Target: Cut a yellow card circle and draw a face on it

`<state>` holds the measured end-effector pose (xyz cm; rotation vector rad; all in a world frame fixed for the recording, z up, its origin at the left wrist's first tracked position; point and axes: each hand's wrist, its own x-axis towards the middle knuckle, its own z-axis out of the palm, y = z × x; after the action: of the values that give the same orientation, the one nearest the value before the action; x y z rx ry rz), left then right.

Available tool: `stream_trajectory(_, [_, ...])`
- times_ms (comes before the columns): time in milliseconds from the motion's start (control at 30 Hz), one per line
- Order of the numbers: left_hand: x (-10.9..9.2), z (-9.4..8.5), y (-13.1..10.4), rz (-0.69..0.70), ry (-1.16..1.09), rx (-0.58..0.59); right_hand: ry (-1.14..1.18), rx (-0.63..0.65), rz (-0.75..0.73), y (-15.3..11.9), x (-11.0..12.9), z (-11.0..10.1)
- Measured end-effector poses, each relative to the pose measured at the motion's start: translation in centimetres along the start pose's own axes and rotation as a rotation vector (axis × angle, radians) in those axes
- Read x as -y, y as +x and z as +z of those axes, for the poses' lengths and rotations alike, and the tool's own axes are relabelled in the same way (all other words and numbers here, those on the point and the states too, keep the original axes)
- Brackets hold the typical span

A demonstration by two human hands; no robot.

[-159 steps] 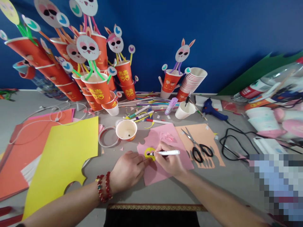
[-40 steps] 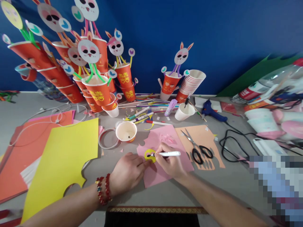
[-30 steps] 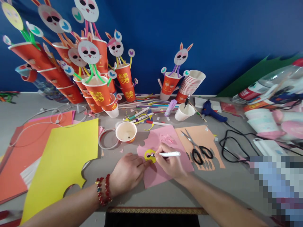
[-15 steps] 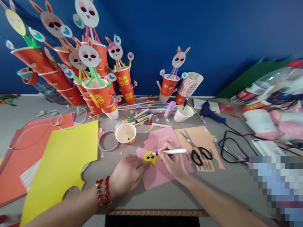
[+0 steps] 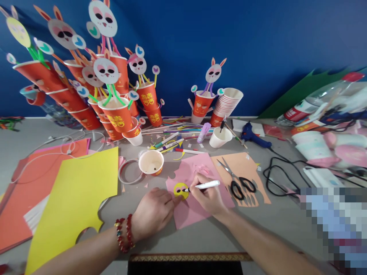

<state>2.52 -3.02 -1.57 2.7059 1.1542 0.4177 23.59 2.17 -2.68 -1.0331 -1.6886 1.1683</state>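
From where I stand at the bench (image 5: 272,225), far left of and beyond the pink sheet (image 5: 189,170), stacked red paper cups (image 5: 116,116) hold rabbit-faced paper figures (image 5: 106,71). Nearer, also left of the pink sheet, orange-red paper (image 5: 20,198) lies partly under a yellow sheet (image 5: 80,191) with rounded bites cut from its edge. Closer to the pink sheet's left side, a pale ring (image 5: 132,182) lies beside an upright paper cup (image 5: 145,159). The left hand (image 5: 153,210), two red beaded bracelets (image 5: 129,230) at its wrist, reaches over the pink sheet's left edge, loosely curled and grasping nothing, fingertips on the lower part of a yellow paper disc (image 5: 180,191). The disc lies flat on the pink sheet's left part, bearing two dark eyes. Over the pink sheet, the right hand (image 5: 209,196) grips a white marker (image 5: 206,185), its black tip at the disc's right eye. Right of the pink sheet, black-handled scissors (image 5: 237,178) lie slightly open on a peach sheet (image 5: 249,164); farther right and beyond is a blue glue gun (image 5: 252,133).
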Motion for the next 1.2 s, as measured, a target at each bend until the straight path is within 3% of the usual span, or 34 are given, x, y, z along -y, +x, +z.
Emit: stream_trajectory(1200, [0.04, 0.02, -0.07, -0.019, -0.010, 0.002, -0.099, 0.039, -0.025, -0.25, -0.54, -0.14])
